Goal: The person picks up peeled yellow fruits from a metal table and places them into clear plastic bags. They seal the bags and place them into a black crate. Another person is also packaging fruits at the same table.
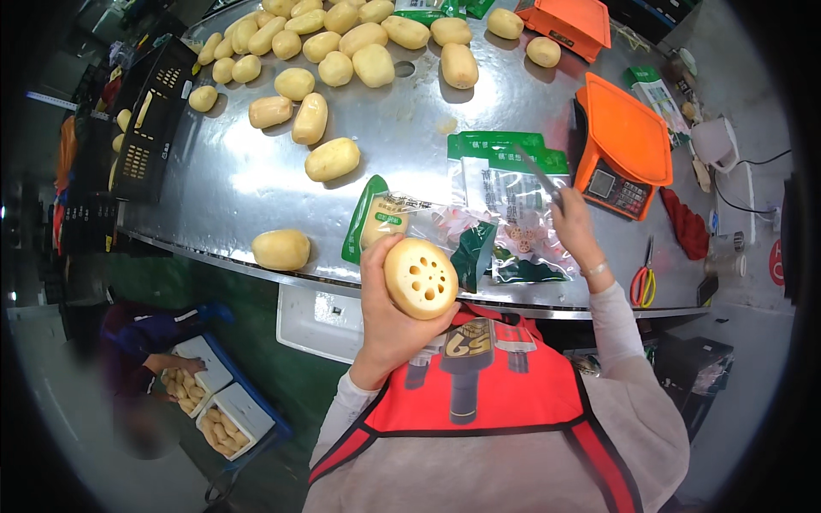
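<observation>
Cupping the root [421, 278], the left hand [383, 321] held it at the table's [222, 184] near edge.
Its holed end faced up, perhaps to keep the cut visible. The right hand [575, 226] grasped a knife [538, 174], apparently angled clear of the root. Just beyond, a bag [356, 229] contained another root [376, 226]; near left, white bins [254, 412] held more roots [222, 432].

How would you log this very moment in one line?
left hand: holds cut lotus root, holed face showing | right hand: holds knife above bags | table: more roots, orange scales, scissors
</observation>
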Tool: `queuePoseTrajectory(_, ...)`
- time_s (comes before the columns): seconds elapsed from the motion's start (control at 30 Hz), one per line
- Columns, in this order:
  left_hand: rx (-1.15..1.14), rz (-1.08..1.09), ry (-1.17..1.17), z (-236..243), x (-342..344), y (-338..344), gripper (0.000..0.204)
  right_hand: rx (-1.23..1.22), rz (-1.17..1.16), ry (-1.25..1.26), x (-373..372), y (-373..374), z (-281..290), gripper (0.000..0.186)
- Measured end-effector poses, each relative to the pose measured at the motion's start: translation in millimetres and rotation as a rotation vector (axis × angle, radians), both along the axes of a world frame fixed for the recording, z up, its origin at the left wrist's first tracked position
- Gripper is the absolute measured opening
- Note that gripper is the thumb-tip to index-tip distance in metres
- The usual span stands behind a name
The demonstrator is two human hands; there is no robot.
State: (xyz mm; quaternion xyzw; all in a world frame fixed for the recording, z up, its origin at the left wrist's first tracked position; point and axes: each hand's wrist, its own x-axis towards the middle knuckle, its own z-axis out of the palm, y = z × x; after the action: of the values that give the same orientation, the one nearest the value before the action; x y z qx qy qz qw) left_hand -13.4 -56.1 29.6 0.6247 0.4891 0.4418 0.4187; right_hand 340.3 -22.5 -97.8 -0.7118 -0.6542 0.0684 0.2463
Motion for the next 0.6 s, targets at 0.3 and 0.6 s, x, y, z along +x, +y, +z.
queuePoseTrajectory(0.3, 0.086, -0.145, 0.05, 6, 36, 2, 0.095, -0.206, -0.472, -0.235, 159, -181, -78, 0.041)
queuePoseTrajectory(0.6, -0.261, -0.145, -0.088, -18, 131, -9, 0.094, -0.218, 0.167, 0.774, -3, -123, 105, 0.082)
